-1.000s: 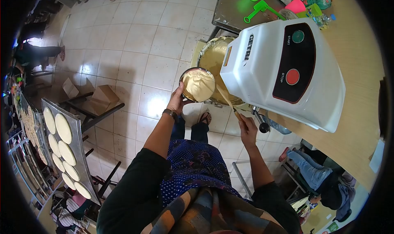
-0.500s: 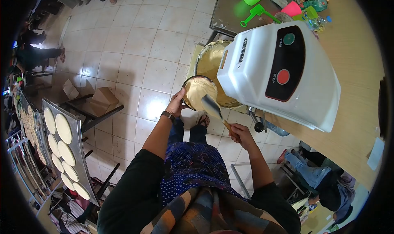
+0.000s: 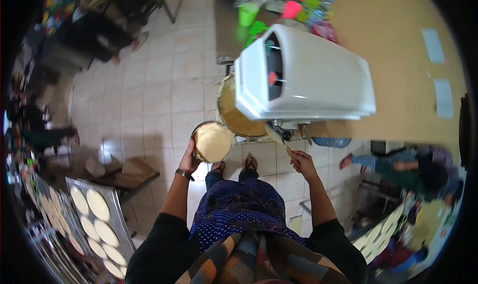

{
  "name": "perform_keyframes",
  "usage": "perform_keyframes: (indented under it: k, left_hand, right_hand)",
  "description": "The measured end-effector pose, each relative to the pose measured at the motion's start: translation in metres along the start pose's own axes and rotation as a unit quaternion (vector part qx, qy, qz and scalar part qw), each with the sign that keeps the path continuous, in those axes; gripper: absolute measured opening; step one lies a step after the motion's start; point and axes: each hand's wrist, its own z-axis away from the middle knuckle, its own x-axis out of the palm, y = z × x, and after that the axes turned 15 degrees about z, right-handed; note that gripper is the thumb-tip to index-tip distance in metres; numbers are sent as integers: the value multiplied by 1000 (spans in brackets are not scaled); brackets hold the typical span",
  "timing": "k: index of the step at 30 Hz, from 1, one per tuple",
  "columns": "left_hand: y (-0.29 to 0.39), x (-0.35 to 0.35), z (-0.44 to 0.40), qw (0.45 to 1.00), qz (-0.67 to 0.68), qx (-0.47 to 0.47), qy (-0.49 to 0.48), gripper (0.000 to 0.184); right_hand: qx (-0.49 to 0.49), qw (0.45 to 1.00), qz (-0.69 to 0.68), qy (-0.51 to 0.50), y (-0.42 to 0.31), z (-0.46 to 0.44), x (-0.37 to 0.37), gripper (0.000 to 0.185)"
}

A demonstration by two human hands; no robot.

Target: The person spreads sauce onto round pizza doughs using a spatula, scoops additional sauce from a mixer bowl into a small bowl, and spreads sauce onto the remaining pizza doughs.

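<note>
A round bowl (image 3: 212,142) full of pale yellow batter is in my left hand (image 3: 189,159), which grips its left rim. My right hand (image 3: 302,164) is closed round the wooden handle of a spatula (image 3: 290,152); its batter-coated blade points up and left, near the lever under the white mixer (image 3: 308,74). Beneath the mixer head stands a large mixing bowl (image 3: 234,109) with batter in it and smears on its rim, up and to the right of the small bowl. The mixer head hides part of it.
Trays with pale dough rounds (image 3: 98,205) stand at the lower left, and another tray (image 3: 381,234) at the lower right. Cups and bottles lie on a table (image 3: 226,40) at the top. People (image 3: 408,167) are at right and upper left. A cardboard box (image 3: 138,167) sits left.
The view has turned to the right. My left hand and the bowl have moved away from the mixing bowl, and the spatula has gone from over the small bowl to beside the mixer's lever.
</note>
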Motion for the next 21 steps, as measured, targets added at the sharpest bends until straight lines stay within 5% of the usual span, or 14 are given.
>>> perform_keyframes:
  k: [7,11,16,21]
  left_hand:
    - [20,21,28,976,-79,-171,-110,62]
    - [10,75,12,923,-163,-312,-155,71]
    - [-45,142,-3,866,-234,-400,-189,64]
    - [-147,230,31,804,-308,-439,-259,61]
  right_hand:
    - [68,943,-296,139,35,108,41,25]
    - [36,874,-453,169,60,180,68,27]
    - [-58,855,-447,256,65,293,107,25]
    - [-73,863,-275,417,106,398,125,31]
